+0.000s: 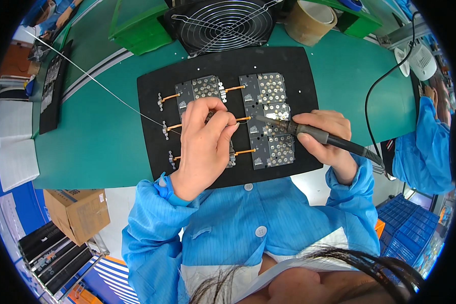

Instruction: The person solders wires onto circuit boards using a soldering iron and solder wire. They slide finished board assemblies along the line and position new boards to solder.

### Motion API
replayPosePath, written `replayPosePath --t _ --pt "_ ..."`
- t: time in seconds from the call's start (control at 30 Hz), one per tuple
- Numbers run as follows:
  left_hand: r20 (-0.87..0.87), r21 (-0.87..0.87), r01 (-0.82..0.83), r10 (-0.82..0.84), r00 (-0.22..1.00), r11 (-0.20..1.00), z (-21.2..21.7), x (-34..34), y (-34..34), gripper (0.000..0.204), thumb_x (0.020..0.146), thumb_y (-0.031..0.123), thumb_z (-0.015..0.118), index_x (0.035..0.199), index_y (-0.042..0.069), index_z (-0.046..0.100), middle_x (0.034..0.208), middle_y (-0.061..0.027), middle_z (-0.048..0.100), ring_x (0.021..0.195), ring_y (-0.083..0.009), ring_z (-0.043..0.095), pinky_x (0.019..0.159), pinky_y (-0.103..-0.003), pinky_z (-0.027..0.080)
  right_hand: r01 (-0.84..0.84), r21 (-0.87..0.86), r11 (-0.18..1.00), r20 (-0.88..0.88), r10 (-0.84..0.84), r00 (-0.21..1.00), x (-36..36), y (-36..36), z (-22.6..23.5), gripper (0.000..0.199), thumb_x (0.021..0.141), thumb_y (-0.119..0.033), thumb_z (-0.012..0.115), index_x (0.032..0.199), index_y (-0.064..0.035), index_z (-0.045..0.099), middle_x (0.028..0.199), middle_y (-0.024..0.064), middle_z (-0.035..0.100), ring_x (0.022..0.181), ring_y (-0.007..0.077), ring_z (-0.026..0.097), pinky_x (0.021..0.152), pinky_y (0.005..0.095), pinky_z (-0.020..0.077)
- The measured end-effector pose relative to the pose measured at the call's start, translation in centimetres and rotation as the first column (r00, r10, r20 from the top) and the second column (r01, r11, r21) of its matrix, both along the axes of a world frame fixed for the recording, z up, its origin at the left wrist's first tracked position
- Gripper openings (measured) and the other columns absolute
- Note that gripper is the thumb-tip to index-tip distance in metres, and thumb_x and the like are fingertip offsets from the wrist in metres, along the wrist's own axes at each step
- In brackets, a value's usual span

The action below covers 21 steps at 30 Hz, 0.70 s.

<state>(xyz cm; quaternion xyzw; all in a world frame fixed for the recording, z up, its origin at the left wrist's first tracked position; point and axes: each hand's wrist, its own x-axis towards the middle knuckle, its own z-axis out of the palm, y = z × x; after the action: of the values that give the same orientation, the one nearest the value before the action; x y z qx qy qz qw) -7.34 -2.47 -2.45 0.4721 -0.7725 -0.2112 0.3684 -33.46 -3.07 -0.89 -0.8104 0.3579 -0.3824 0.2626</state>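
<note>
Green benchtop (pixel 357 81) is overlaid by a black mat (pixel 151 96); between left hand (pixel 203 144) and right hand (pixel 330 136) is set the middle right-column circuit board (pixel 255 129). Its orange flex strip (pixel 243 119) lies nearer the left, pinched on thin wire (pixel 91 77); a soldering iron (pixel 316 134), aimed leftward, is gripped in the right.

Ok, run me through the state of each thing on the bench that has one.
Left hand: pinched, apparently on the thin wire.
Right hand: closed around the soldering iron.
Soldering iron: held, tip over the right column of circuit boards.
Circuit boards: lying flat on the black mat, some partly hidden by the left hand.
Orange flex cables: extending from the boards.
Fan: beyond the mat; spinning or stopped, can't tell.
</note>
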Motion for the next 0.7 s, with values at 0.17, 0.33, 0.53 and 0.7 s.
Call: replayPosePath --t 0.17,0.33,0.53,0.7 --pt "0.020 -0.016 -0.005 0.005 1.000 1.000 -0.1 -0.2 -0.1 0.016 0.075 -0.010 0.068 0.084 0.001 0.060 0.101 -0.0097 0.051 0.087 -0.0235 0.054 0.069 -0.031 0.046 -0.022 0.008 1.000 0.002 0.022 1.000 0.0 0.0 -0.4 0.026 0.079 -0.015 0.074 0.096 0.0036 0.067 0.070 0.0129 0.066 0.056 0.0236 0.063 0.050 0.0301 0.0478" --pt "-0.015 -0.006 -0.017 0.017 1.000 1.000 -0.3 -0.5 -0.1 0.016 0.072 -0.005 0.069 0.083 0.003 0.061 0.099 -0.0088 0.053 0.092 -0.0284 0.052 0.080 -0.038 0.041 -0.029 0.006 1.000 0.024 0.029 0.999 0.0 0.0 -0.7 0.027 0.079 -0.016 0.074 0.097 0.0036 0.067 0.071 0.0131 0.067 0.057 0.0237 0.064 0.051 0.0306 0.0485" --pt "0.061 -0.095 0.002 0.004 0.998 0.995 -0.1 -1.2 -0.5 0.017 0.072 -0.007 0.069 0.084 0.002 0.061 0.099 -0.0101 0.054 0.094 -0.0293 0.053 0.080 -0.038 0.043 -0.033 -0.010 0.999 0.034 0.034 0.999 0.0 -0.1 -0.8 0.027 0.079 -0.016 0.074 0.096 0.0032 0.067 0.070 0.0127 0.066 0.056 0.0228 0.064 0.049 0.0298 0.0476" --pt "0.079 -0.115 0.022 -0.013 0.997 0.993 -0.5 -1.3 -0.8 0.016 0.073 -0.008 0.068 0.084 0.001 0.060 0.099 -0.0108 0.054 0.090 -0.0283 0.054 0.076 -0.036 0.045 -0.036 -0.014 0.999 0.039 0.036 0.999 0.1 -0.2 -1.0 0.026 0.078 -0.015 0.074 0.096 0.0033 0.067 0.070 0.0123 0.066 0.054 0.0221 0.063 0.048 0.0300 0.0468"
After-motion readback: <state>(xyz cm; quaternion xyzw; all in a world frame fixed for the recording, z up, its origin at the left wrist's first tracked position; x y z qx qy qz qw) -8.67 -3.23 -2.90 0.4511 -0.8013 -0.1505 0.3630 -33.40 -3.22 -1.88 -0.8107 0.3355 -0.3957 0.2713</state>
